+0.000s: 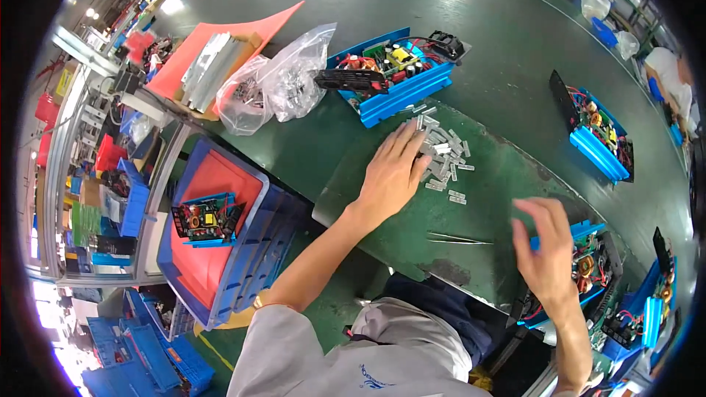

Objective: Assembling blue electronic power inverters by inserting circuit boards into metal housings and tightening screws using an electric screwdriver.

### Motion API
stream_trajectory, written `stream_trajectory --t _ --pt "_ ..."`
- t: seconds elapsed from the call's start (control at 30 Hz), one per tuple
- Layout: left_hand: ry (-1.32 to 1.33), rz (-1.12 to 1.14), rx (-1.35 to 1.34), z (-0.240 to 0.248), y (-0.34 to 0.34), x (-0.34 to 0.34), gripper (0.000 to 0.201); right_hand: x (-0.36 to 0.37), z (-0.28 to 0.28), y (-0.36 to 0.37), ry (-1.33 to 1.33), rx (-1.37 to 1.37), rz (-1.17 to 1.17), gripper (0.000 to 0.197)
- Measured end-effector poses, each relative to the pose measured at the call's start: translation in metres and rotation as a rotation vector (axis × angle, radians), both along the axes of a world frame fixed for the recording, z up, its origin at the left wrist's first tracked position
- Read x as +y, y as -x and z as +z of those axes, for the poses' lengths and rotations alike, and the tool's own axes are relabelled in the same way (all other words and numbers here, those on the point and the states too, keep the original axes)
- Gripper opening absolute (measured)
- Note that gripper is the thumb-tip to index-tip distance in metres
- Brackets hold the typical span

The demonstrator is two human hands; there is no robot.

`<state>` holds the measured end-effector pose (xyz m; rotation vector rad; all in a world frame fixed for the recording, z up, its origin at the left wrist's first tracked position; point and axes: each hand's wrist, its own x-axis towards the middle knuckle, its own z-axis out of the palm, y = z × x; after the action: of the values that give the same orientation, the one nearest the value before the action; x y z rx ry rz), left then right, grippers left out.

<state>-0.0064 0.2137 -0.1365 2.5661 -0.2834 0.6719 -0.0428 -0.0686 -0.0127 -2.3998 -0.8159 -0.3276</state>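
1 pile of small, flat, silver metal bars (446,151), too overlapped to count, lies on the green work surface (401,234). The left hand (393,169) rests at the pile's left edge, fingers extended, thumb apart. Right of the pile, the right hand (548,254) curves, thumb and fingers apart, near 1 blue metal-cased circuit unit (588,268). 1 pair of thin silver tweezers (479,242) lies on the pile's near side; 2 clear plastic bags (300,82) sit beyond its left.

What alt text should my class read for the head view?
A person's left hand is at a pile of small silvery pieces on a green worktable; the right hand hovers near tweezers. Blue-cased circuit units sit nearby.
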Motion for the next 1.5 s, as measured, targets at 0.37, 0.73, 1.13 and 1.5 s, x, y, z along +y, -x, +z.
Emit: stream_trajectory --t 0.37,0.73,1.13,1.5 --pt "0.226 -0.007 0.059 0.009 0.0 0.01 0.031 0.064 -0.037 -0.084 0.312 0.035 0.24 0.038" --pt "0.271 0.223 -0.372 0.046 0.014 0.058 0.027 0.122 -0.083 -0.134 0.396 -0.151 0.379 0.059" --pt "-0.303 0.373 -0.002 0.073 -0.072 0.23 0.038 0.134 -0.044 -0.104 0.178 -0.098 0.362 0.043" --pt "-0.957 0.254 0.357 0.057 -0.086 0.273 0.029 0.105 -0.062 -0.103 0.15 -0.231 0.286 0.036"
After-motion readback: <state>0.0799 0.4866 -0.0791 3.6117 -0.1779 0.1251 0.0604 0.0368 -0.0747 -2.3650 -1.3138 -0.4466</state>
